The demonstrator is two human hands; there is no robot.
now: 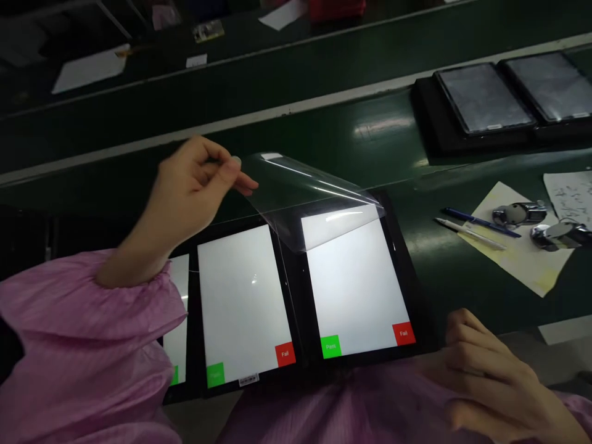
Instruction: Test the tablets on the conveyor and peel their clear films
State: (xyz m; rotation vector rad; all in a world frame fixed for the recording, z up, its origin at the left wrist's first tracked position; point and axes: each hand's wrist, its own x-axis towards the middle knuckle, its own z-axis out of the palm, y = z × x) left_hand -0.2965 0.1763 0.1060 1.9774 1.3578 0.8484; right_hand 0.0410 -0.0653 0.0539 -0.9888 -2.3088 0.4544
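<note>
My left hand [198, 185] pinches one corner of a clear protective film [314, 191] between thumb and fingers. The film is lifted and curved, and its far end lies over the top of the right-hand lit tablet [358, 283]. That tablet shows a white screen with a green Pass box and a red Fail box. Beside it lies a second lit tablet [245, 302] with the same boxes and a barcode label at its lower edge. A third tablet [178, 327] is partly hidden by my left sleeve. My right hand [494, 376], fingers curled, is near the front edge, apart from the tablets; its grip is hidden.
Two dark-screened tablets [485, 98] sit in black trays at the back right. On a yellowish paper [531, 271] rest a blue pen [481, 222], a white pen [469, 233] and shiny metal objects [520, 213]. A pale rail [259, 117] crosses the green bench.
</note>
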